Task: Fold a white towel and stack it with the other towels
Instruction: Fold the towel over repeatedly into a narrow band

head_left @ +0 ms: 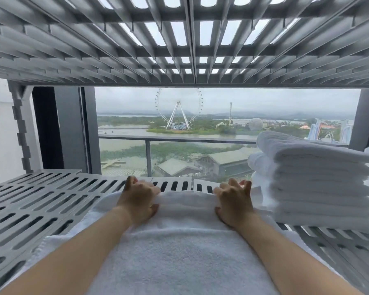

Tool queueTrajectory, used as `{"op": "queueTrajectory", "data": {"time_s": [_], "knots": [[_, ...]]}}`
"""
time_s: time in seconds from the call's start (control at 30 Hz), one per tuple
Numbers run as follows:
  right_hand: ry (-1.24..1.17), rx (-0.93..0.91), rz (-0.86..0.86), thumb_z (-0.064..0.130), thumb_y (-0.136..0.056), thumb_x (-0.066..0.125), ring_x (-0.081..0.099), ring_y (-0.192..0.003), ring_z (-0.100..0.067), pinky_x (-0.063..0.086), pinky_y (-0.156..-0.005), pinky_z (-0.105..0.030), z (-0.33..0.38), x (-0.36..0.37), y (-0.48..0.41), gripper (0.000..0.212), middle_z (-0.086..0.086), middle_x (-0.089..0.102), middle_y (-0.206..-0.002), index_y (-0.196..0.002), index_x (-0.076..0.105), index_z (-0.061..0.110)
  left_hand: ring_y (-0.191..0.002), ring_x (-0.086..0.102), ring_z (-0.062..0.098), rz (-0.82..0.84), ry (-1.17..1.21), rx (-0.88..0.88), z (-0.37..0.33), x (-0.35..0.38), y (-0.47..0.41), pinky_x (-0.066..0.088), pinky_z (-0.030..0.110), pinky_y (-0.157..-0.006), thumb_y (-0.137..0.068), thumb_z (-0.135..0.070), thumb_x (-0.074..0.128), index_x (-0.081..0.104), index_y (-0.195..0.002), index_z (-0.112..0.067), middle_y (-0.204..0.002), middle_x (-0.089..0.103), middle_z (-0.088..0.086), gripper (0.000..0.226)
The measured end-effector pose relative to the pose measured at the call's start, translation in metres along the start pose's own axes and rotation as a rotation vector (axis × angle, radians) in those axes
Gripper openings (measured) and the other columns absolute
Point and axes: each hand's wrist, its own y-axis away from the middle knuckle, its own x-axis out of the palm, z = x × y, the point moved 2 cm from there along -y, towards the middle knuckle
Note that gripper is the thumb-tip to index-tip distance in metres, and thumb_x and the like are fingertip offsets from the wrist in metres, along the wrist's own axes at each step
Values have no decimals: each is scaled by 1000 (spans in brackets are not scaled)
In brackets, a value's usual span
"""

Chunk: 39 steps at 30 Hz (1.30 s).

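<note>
Folding underway, stacking outstanding: left hand (137,199) and right hand (232,202) fingers (218,191) pinch the white towel's (179,252) far fold, left of the towel stack (315,188).

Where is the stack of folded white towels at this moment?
In the head view, the stack of folded white towels stands on the right side of the grey slotted shelf, just right of the right hand, in front of the window.

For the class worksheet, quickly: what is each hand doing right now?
Left hand: closed on the far edge of the towel.
Right hand: thumb and palm clamp the same edge; fingers partly spread.
</note>
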Motion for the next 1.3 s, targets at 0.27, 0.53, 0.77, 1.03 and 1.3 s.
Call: {"op": "queueTrajectory", "data": {"time_s": [0.27, 0.53, 0.77, 1.03, 1.3], "knots": [[-211, -58, -57, 21, -72, 58, 57, -78, -25, 38, -62, -28, -12, -21, 22, 11, -3, 56, -82, -71, 47, 18, -86, 53, 14, 120, -79, 40, 9, -30, 47, 33, 36, -104, -86, -29, 54, 50, -89, -24, -92, 58, -8, 7], [-226, -122, -119, 14, -69, 58, 57, -62, -29, 34, -54, -28, -6, -57, 67, 25, -1, 57, -68, -65, 35, 21, -69, 48, 13, 84, -6, 20, -3, -73, 90, 41, 26, -63, -86, -9, 43, 32, -77, -23, -76, 46, -9, 20], [-173, -13, 18, 0, -72, 47, 59, -80, -21, 38, -62, -28, 1, -72, 116, 33, 6, 63, -100, -94, 48, 24, -69, 46, 14, 97, 33, 92, -12, -96, 125, 32, 26, -60, -87, -20, 49, 35, -80, -23, -78, 45, -9, 16], [-195, 39, 61, -5, -74, 42, 59, -98, -22, 39, -71, -25, 13, -94, 156, 66, 2, 47, -116, -124, 55, 38, -65, 48, 14, 110, 108, 208, -23, -110, 168, 35, 25, -58, -89, -18, 44, 36, -80, -22, -78, 49, -6, 13], [-482, 138, 200, 27, -84, 55, 50, -120, -14, 38, -101, -28, 29, -115, 180, 39, 7, 55, -132, -123, 60, 28, -84, 45, 10, 44, 373, 35, -27, -118, 185, 32, 14, -62, -82, -13, 52, 40, -86, -24, -98, 45, -6, 17]]}}
